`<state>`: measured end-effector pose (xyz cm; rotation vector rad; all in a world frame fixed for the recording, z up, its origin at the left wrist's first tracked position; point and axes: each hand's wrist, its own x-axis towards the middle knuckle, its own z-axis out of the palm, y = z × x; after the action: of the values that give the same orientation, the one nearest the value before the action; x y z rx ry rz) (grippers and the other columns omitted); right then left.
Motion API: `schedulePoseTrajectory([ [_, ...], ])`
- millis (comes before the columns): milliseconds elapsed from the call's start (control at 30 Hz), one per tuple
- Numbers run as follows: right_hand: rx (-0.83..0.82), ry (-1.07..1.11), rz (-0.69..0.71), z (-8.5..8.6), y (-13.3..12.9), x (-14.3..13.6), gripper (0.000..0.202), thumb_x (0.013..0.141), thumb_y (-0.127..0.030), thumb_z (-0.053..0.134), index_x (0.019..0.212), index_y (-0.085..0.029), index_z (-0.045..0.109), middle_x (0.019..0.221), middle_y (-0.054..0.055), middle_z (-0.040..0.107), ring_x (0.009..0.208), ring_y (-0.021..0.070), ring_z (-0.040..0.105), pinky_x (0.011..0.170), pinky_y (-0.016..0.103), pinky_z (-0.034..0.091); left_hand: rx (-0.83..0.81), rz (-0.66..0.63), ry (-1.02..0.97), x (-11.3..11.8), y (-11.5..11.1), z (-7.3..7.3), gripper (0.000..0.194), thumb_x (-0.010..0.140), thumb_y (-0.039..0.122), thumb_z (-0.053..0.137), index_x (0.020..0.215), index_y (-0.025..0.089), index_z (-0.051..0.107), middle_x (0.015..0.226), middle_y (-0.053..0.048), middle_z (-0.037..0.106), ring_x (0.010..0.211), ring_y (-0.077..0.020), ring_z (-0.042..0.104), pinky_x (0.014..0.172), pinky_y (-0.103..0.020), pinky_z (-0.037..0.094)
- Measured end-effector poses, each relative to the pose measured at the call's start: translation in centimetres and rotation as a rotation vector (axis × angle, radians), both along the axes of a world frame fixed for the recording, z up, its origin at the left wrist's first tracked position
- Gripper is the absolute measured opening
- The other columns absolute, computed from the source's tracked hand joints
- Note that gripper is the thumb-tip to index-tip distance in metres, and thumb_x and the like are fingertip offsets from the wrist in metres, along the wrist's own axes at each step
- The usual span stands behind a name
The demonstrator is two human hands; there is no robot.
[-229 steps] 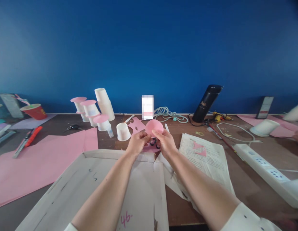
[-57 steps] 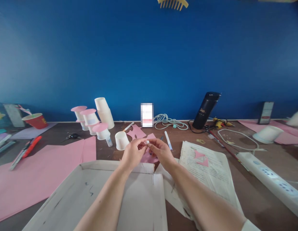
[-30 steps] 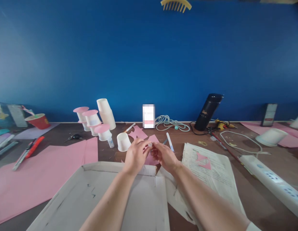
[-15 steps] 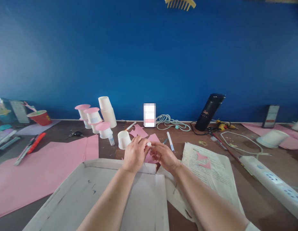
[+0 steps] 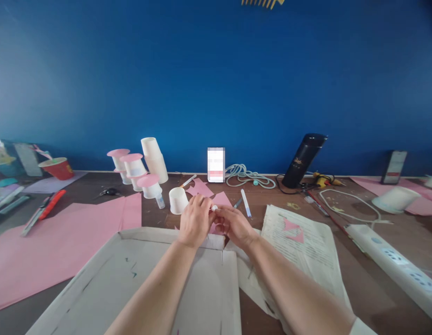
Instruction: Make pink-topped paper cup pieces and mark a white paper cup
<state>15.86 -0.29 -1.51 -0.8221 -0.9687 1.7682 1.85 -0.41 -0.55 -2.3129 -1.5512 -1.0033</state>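
My left hand [image 5: 195,218] and my right hand [image 5: 236,224] meet above the far edge of a white cardboard tray. Between their fingertips is a small white piece [image 5: 214,208], mostly covered by the fingers. The fingers of both hands are curled closed around it. Just left of my left hand an upright white paper cup [image 5: 178,201] stands on the brown table. Pink paper scraps [image 5: 222,200] lie behind and beneath the hands.
White cups with pink discs [image 5: 133,165] and stacked cups [image 5: 154,160] stand back left. Pink sheets [image 5: 79,223] lie left, the cardboard tray [image 5: 132,274] in front. Right are a newspaper [image 5: 307,246], black bottle [image 5: 303,160] and power strip [image 5: 394,260]. A phone [image 5: 216,165] leans on the wall.
The whole view has shifted slightly. Both hands remain together at the small white piece, with the fingers drawn a little closer around it.
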Motion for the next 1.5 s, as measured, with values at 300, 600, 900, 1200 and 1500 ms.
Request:
schedulePoseTrajectory([
  [300, -0.037, 0.039, -0.054, -0.5, 0.6, 0.2, 0.02, 0.07, -0.032, 0.072, 0.077, -0.014, 0.068, 0.061, -0.002, 0.055, 0.052, 0.006, 0.045, 0.045, 0.019, 0.031, -0.053, -0.151, -0.113, 0.4, -0.1, -0.3, 0.012, 0.085, 0.018, 0.056, 0.097, 0.02, 0.058, 0.09, -0.004, 0.057, 0.088, -0.0205, 0.055, 0.076, -0.032, 0.045],
  [600, -0.105, 0.101, -0.124, -0.8, 1.2, 0.4, 0.021, 0.06, -0.028, 0.077, 0.07, -0.013, 0.066, 0.057, -0.003, 0.054, 0.053, 0.0057, 0.045, 0.046, 0.017, 0.034, -0.107, -0.273, -0.228, 0.5, 0.3, -0.9, 0.016, 0.086, 0.014, 0.053, 0.097, 0.02, 0.064, 0.093, -0.005, 0.06, 0.09, -0.0183, 0.058, 0.079, -0.031, 0.047],
  [900, -0.018, 0.023, -0.114, -1.3, 1.2, 0.5, 0.028, 0.058, -0.034, 0.081, 0.076, -0.014, 0.072, 0.058, -0.002, 0.054, 0.053, 0.0062, 0.043, 0.051, 0.019, 0.041, -0.154, -0.297, -0.307, 0.5, 0.5, -1.1, 0.017, 0.084, 0.013, 0.055, 0.095, 0.02, 0.064, 0.091, -0.004, 0.061, 0.086, -0.0168, 0.059, 0.075, -0.029, 0.048],
  [1200, 0.017, -0.054, -0.111, -1.7, 1.5, 0.8, 0.032, 0.059, -0.039, 0.081, 0.08, -0.016, 0.074, 0.059, -0.002, 0.054, 0.053, 0.0061, 0.044, 0.055, 0.02, 0.046, -0.266, -0.302, -0.416, 0.2, 0.6, -1.2, 0.017, 0.083, 0.017, 0.058, 0.098, 0.021, 0.066, 0.094, -0.004, 0.061, 0.081, -0.0139, 0.061, 0.073, -0.027, 0.049],
  [1500, 0.034, -0.076, -0.105, -0.6, 1.1, 0.8, 0.034, 0.064, -0.043, 0.079, 0.081, -0.014, 0.073, 0.059, -0.003, 0.052, 0.055, 0.0064, 0.045, 0.056, 0.02, 0.048, -0.287, -0.262, -0.552, 0.0, 0.9, -0.6, 0.014, 0.079, 0.024, 0.064, 0.093, 0.022, 0.069, 0.087, -0.003, 0.064, 0.081, -0.0159, 0.06, 0.077, -0.03, 0.049],
])
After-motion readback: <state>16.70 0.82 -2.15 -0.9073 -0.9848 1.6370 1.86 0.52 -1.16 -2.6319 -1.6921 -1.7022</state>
